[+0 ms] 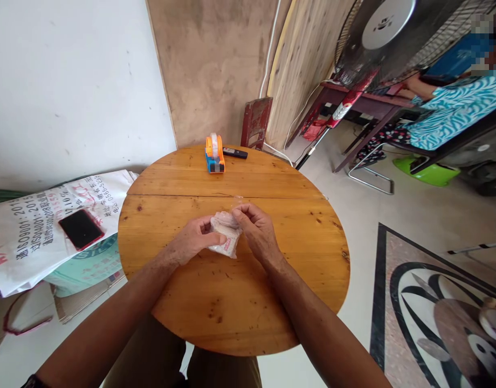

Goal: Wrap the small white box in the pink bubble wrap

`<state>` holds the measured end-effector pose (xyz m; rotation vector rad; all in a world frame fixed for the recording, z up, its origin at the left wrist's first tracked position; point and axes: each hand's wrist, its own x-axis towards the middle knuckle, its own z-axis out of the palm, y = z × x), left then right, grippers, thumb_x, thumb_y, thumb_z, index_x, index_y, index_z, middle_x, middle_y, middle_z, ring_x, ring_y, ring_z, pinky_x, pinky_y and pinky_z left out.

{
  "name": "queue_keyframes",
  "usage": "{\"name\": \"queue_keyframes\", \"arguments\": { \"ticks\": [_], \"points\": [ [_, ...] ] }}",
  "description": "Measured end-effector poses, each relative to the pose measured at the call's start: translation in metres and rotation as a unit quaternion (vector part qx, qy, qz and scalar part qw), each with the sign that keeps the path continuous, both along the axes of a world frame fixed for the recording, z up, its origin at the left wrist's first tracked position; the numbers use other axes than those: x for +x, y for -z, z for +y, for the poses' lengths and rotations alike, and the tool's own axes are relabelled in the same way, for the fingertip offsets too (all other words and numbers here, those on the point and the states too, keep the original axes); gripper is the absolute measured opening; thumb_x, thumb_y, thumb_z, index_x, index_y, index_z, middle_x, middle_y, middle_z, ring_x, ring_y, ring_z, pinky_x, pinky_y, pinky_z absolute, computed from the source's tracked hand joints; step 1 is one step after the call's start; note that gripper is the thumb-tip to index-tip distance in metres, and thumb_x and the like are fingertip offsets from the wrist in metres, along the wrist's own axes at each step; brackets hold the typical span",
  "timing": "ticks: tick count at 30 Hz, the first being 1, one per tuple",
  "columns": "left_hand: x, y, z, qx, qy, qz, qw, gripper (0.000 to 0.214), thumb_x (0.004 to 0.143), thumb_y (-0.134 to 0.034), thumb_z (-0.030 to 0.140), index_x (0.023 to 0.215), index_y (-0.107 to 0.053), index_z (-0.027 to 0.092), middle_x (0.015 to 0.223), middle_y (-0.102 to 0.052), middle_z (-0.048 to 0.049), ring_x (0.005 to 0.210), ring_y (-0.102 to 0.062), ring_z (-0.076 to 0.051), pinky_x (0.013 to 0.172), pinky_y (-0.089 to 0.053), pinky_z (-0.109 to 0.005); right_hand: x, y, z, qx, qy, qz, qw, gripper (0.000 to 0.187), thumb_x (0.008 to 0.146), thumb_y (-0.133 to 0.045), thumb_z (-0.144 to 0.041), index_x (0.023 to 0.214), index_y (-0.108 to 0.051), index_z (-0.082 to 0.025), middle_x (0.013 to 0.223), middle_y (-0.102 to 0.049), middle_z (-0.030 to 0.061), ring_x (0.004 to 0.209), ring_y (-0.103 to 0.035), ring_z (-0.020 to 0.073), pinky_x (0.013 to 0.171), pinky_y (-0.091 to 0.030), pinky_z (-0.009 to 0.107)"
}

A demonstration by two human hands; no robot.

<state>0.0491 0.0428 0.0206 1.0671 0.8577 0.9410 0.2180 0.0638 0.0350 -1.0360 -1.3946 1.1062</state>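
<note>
A small packet [228, 249] in whitish, see-through wrapping, with a patch of red print on it, is held just above the round wooden table [215, 302]. My left hand [193, 237] grips its left side, thumb on top. At the packet's upper right corner, my right hand [256, 226] pinches thumb and forefinger together on the edge of the wrapping. A thin clear piece, perhaps tape, sticks up by those fingertips. What lies inside the wrapping cannot be made out. Farther back on the table stands an orange and blue tape dispenser [214, 154] with a clear roll.
Behind the dispenser lies a black pen-like tool or cutter [235, 153]. Left of the table, a phone with a red edge [81, 228] rests on white printed sacks [49, 215]. A large fan [387, 32] stands at the right, near a seated person in a blue patterned top [466, 110].
</note>
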Motion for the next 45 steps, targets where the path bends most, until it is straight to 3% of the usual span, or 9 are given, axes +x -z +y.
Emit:
{"name": "queue_keyframes", "arguments": {
  "ticks": [8, 24, 30, 37, 45],
  "points": [
    [0.0, 0.004, 0.001, -0.026, -0.004, -0.045, 0.999, 0.037, 0.064, -0.081, 0.026, 0.098, -0.071, 0.015, 0.087, -0.071, -0.0025, 0.072, -0.062, -0.014, 0.07, -0.047, -0.024, 0.001, 0.0, -0.003, 0.01, -0.002, -0.009, 1.0, 0.021, 0.079, -0.064, -0.038, 0.071, -0.059, -0.02, 0.067, -0.055, -0.002, 0.063, -0.048, 0.0124, 0.061, -0.042, 0.025],
    [-0.002, 0.003, 0.0, 0.019, -0.025, 0.05, 0.998, 0.025, 0.076, -0.073, 0.032, 0.092, -0.065, 0.015, 0.081, -0.064, 0.0003, 0.07, -0.057, -0.012, 0.066, -0.041, -0.023, 0.003, -0.002, -0.01, 0.061, -0.045, -0.109, 0.991, 0.018, 0.086, -0.059, -0.034, 0.078, -0.066, -0.02, 0.074, -0.064, 0.0, 0.069, -0.058, 0.0139, 0.066, -0.045, 0.025],
    [-0.004, 0.007, 0.003, -0.003, -0.014, -0.008, 1.0, 0.033, 0.073, -0.077, 0.034, 0.097, -0.065, 0.014, 0.084, -0.065, -0.0012, 0.073, -0.06, -0.014, 0.069, -0.044, -0.025, 0.003, -0.003, -0.014, 0.137, -0.027, -0.2, 0.97, 0.016, 0.089, -0.056, -0.029, 0.083, -0.068, -0.021, 0.084, -0.071, 0.0032, 0.081, -0.064, 0.0175, 0.076, -0.047, 0.028],
    [-0.003, -0.003, 0.002, -0.094, -0.012, -0.101, 0.99, 0.031, 0.061, -0.075, 0.025, 0.09, -0.067, 0.014, 0.082, -0.067, -0.0035, 0.074, -0.062, -0.017, 0.071, -0.049, -0.028, 0.002, -0.003, -0.017, 0.158, -0.014, -0.219, 0.963, 0.018, 0.091, -0.054, -0.031, 0.085, -0.068, -0.022, 0.086, -0.072, 0.0035, 0.081, -0.065, 0.0179, 0.076, -0.048, 0.029],
    [-0.003, -0.004, 0.002, -0.091, -0.013, -0.085, 0.992, 0.031, 0.064, -0.073, 0.026, 0.092, -0.068, 0.014, 0.08, -0.067, -0.0035, 0.071, -0.062, -0.016, 0.068, -0.052, -0.028, 0.003, -0.003, -0.016, 0.177, 0.0, -0.231, 0.957, 0.018, 0.091, -0.053, -0.029, 0.086, -0.068, -0.021, 0.087, -0.071, 0.0057, 0.083, -0.065, 0.0189, 0.078, -0.049, 0.031]
  ]
}}
